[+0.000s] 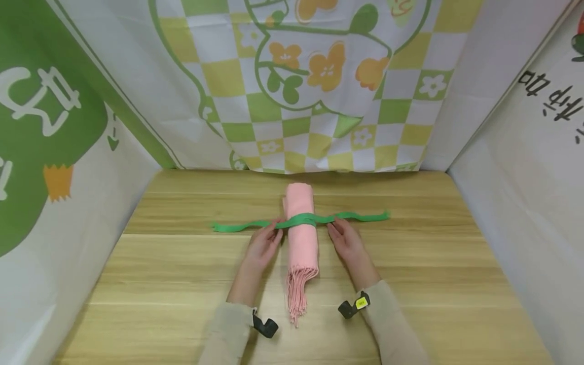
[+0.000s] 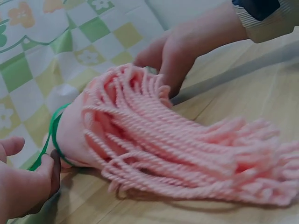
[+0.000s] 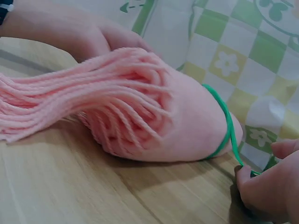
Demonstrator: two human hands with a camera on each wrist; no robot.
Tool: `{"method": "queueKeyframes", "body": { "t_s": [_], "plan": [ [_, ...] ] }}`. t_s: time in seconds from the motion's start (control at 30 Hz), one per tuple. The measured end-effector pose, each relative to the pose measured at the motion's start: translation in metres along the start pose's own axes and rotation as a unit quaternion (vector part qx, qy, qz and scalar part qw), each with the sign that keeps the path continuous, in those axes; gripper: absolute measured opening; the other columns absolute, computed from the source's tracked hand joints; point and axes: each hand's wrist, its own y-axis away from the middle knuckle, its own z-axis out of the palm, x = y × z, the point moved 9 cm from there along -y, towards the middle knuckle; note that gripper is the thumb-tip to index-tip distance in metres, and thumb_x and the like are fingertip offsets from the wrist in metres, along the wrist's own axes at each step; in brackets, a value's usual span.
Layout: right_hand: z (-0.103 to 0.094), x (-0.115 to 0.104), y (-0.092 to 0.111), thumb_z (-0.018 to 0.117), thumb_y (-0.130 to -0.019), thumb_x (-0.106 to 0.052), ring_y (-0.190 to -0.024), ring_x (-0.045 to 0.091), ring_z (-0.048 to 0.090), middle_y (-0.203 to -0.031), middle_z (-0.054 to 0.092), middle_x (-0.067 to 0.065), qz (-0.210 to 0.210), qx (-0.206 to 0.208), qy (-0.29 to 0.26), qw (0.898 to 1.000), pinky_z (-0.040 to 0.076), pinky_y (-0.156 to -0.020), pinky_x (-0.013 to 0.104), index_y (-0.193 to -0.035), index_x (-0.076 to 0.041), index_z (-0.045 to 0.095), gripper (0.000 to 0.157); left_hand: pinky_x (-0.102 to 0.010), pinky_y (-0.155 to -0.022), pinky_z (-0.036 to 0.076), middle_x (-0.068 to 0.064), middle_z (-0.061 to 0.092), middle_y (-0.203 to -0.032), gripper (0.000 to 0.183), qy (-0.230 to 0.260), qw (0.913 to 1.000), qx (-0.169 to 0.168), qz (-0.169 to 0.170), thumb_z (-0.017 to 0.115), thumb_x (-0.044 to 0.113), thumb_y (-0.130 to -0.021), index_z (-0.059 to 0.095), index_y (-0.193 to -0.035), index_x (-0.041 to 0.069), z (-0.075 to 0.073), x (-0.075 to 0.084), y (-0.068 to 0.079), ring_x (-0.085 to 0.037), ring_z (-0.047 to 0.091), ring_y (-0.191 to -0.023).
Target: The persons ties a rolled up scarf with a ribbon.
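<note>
A pink fringed scarf (image 1: 301, 243), rolled into a bundle, lies lengthwise on the wooden table. Its twisted tassels (image 2: 196, 149) spread toward the near side. Around the roll's middle passes a green ribbon (image 1: 302, 219), its two ends stretched out left and right on the table. The left hand (image 1: 265, 242) is beside the roll, its fingers holding the ribbon's left part. On the other side, the right hand (image 1: 347, 241) holds the right part close to the roll. Parts of the ribbon are hidden behind the fingers in both wrist views.
The wooden table (image 1: 182, 284) ends against a checked, flower-patterned cloth (image 1: 328, 137) at the back. Printed panels (image 1: 515, 203) rise along both sides. Small black devices (image 1: 266, 327) sit at the cuffs of both sleeves.
</note>
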Motion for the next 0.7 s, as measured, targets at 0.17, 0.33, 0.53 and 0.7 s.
{"method": "queueKeyframes", "body": {
  "t_s": [0.17, 0.33, 0.53, 0.7],
  "plan": [
    [0.008, 0.013, 0.002, 0.046, -0.103, -0.004, -0.135, 0.026, 0.049, -0.144, 0.048, 0.024, 0.006, 0.016, 0.08, 0.997, 0.038, -0.116, 0.031, -0.139, 0.004, 0.043, 0.036, -0.015, -0.094, 0.052, -0.011, 0.064, -0.102, 0.011, 0.013, 0.9992, 0.036, 0.005, 0.047, -0.006, -0.101, 0.058, -0.1, -0.008, 0.0, -0.007, -0.003, -0.011, 0.067, -0.087],
    [0.014, 0.018, -0.002, 0.056, -0.1, -0.004, -0.086, 0.01, 0.067, -0.088, 0.07, 0.002, -0.01, 0.039, 0.06, 0.997, 0.054, -0.084, 0.02, -0.095, -0.005, 0.063, 0.008, -0.013, -0.084, 0.054, -0.012, 0.063, -0.093, 0.007, 0.018, 0.9984, 0.054, 0.0, 0.054, -0.001, -0.099, 0.058, -0.095, -0.004, 0.002, -0.01, -0.006, -0.012, 0.066, -0.084],
    [0.024, 0.017, -0.008, 0.058, -0.096, 0.005, -0.074, 0.008, 0.063, -0.08, 0.065, 0.002, -0.039, 0.062, 0.0, 0.997, 0.054, -0.077, 0.017, -0.087, -0.003, 0.062, 0.012, -0.013, -0.074, 0.055, -0.008, 0.064, -0.085, 0.008, 0.014, 0.9971, 0.075, 0.004, 0.058, 0.001, -0.098, 0.061, -0.091, -0.001, 0.006, -0.009, -0.007, -0.01, 0.065, -0.077],
    [0.036, 0.016, -0.009, 0.054, -0.095, 0.012, -0.076, 0.011, 0.06, -0.084, 0.06, 0.006, -0.046, 0.056, -0.044, 0.996, 0.053, -0.077, 0.018, -0.084, 0.002, 0.06, 0.015, -0.012, -0.068, 0.054, -0.006, 0.064, -0.081, 0.009, 0.005, 0.9962, 0.086, 0.014, 0.06, 0.001, -0.097, 0.061, -0.088, -0.001, 0.009, -0.007, -0.008, -0.009, 0.063, -0.072]
  ]
}}
